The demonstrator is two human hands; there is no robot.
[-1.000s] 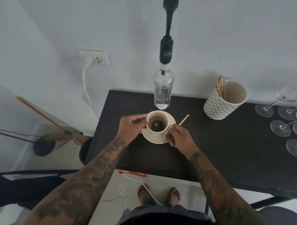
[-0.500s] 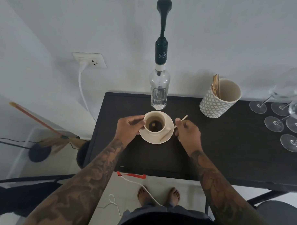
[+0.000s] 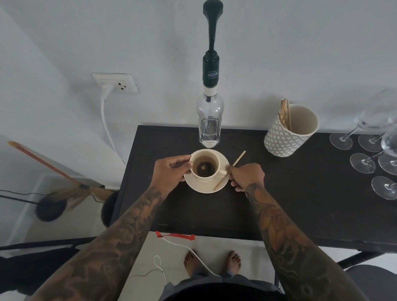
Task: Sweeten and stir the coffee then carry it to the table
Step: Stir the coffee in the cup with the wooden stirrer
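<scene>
Left hand (image 3: 169, 172): curled against the left side of the cream ceramic cup (image 3: 206, 165), thumb and fingers gripping its wall near the rim.
Right hand (image 3: 246, 176): fingers curled at the right edge of the round cream saucer (image 3: 206, 187), pinching the thin wooden stir stick (image 3: 229, 170); whether it also touches the saucer rim I cannot tell.
Cup: upright on the saucer, handle turned toward the right hand, with dark coffee low inside and a pale reflection on its surface.
Stir stick: slanted, its lower end lying on the saucer beside the cup, its upper end poking out past the right hand's fingers toward the wall.
Saucer: resting on the black rectangular worktop (image 3: 304, 199), near its left end.
Clear glass bottle with a tall dark pump top (image 3: 209, 119): upright just behind the saucer, against the wall.
Cream tumbler with a diamond pattern (image 3: 290, 131): tilted in this wide view, at the rear of the worktop to the right, holding more wooden sticks.
Stemmed wine glasses (image 3: 377, 156): clustered at the far right of the worktop.
Floor: bare feet (image 3: 211, 263) and a white cable below the worktop's near edge.
</scene>
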